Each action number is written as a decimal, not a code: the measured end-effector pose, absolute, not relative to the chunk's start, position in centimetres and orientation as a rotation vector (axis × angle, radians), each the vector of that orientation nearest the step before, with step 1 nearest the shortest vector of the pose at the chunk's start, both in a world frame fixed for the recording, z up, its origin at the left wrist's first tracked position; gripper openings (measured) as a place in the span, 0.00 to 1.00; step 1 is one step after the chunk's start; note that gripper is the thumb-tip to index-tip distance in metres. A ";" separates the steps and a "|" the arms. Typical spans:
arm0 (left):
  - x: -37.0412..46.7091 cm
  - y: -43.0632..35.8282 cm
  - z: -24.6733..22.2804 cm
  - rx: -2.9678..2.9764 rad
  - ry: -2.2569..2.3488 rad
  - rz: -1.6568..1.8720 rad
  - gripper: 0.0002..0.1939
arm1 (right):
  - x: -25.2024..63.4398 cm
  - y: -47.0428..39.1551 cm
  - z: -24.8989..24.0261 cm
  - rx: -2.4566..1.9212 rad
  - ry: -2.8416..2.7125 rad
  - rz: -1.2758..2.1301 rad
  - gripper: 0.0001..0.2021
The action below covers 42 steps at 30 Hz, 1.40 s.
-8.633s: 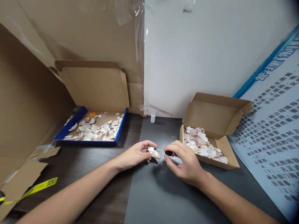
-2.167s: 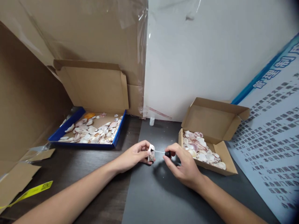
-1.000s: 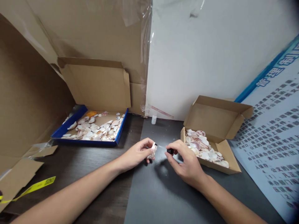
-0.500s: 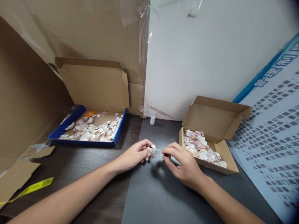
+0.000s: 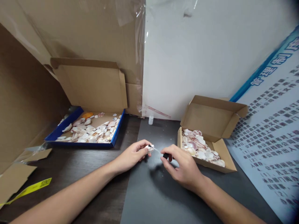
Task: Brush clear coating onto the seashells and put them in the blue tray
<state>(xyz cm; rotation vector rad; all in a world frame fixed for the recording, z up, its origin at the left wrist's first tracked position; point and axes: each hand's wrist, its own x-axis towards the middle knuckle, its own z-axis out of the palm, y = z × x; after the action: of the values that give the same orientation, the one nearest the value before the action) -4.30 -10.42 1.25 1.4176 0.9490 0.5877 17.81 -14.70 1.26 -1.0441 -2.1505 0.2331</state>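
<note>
Over the grey mat (image 5: 149,199), near its left edge, a small whitish shell (image 5: 150,149) with a dark spot on it is pinched between the thumb and fingers of the left hand (image 5: 132,156). Opposite, a black cap (image 5: 166,155) is gripped by the fingertips of the right hand (image 5: 181,165), and from it a thin pale stem (image 5: 157,151) is pointed at the shell.

The stem's long axis is slanted leftward and slightly away from the person, so that its far end is brought right up to the shell's right side; whether contact is made cannot be told. The shell is thus placed to the left of the right hand and a little farther out than the cap. The gap between the hands is narrow and is bridged by the stem alone. The shell's own long axis is partly hidden by the left fingers.

Beyond the hands, a white bottle (image 5: 150,120) is stood upright near the wall. Loose shells are held in a blue-edged box (image 5: 81,145) on the left of the table (image 5: 93,177) and in a cardboard box (image 5: 229,157) just beside the right hand, both with lids raised.
</note>
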 end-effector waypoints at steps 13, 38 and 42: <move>-4.3 -10.6 1.3 1.357 0.893 0.694 0.15 | 17.9 -14.7 1.2 -1.136 -2.168 0.187 0.03; -4.3 -10.5 0.7 1.107 0.856 0.751 0.11 | 17.8 -14.7 0.8 -1.140 -2.058 0.197 0.04; -4.2 -10.7 1.0 1.071 0.870 0.747 0.10 | 17.8 -14.8 0.8 -1.083 -2.024 0.179 0.05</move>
<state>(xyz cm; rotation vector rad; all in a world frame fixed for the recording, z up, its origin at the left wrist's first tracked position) -4.22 -10.67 0.96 1.0713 0.8701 0.7475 17.79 -14.84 0.79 -1.0832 -2.0243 0.1793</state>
